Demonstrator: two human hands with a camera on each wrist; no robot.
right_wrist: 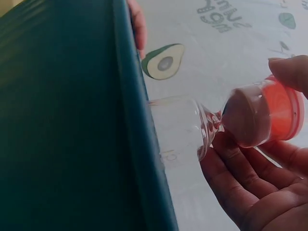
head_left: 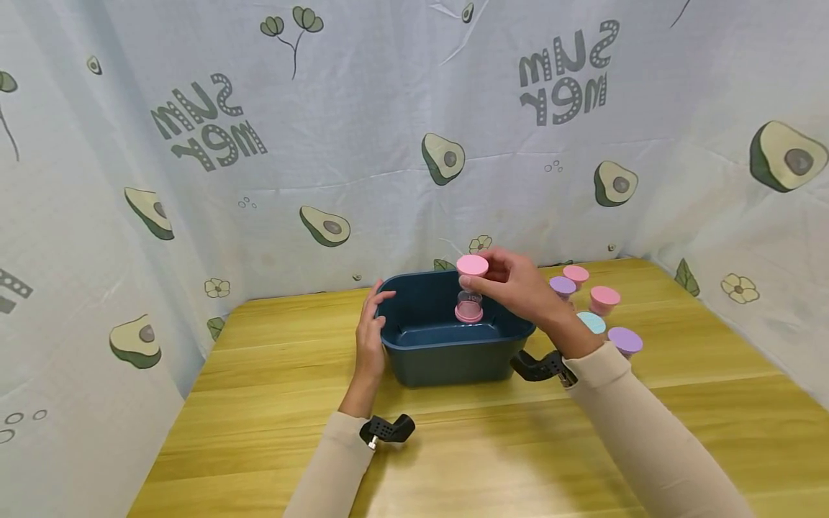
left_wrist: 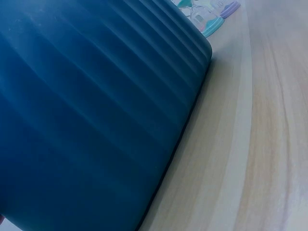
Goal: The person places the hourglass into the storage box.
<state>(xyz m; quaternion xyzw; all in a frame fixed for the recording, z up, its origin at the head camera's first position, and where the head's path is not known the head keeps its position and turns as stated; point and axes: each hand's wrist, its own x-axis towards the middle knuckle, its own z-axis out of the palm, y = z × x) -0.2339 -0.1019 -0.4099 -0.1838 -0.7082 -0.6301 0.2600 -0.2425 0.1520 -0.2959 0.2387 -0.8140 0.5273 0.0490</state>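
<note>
My right hand (head_left: 514, 284) pinches a sand timer (head_left: 472, 266) by its pink upper end. The timer is upright above the dark blue bin (head_left: 453, 367), its lower pink base showing against the inside. In the right wrist view, the sand timer (right_wrist: 250, 115) has clear bulbs, a narrow neck and pink sand near the held end. At the bin's left end, my left hand (head_left: 370, 338) rests against the outer wall, with relaxed fingers reaching up to the rim. The left wrist view is mostly filled by the bin's ribbed wall (left_wrist: 106, 106).
Right of the bin, several more sand timers stand on the wooden table (head_left: 259, 403), among them a pink one (head_left: 605, 298), a light blue one (head_left: 592, 322) and a purple one (head_left: 624, 341). An avocado-print curtain (head_left: 382, 108) hangs behind the table.
</note>
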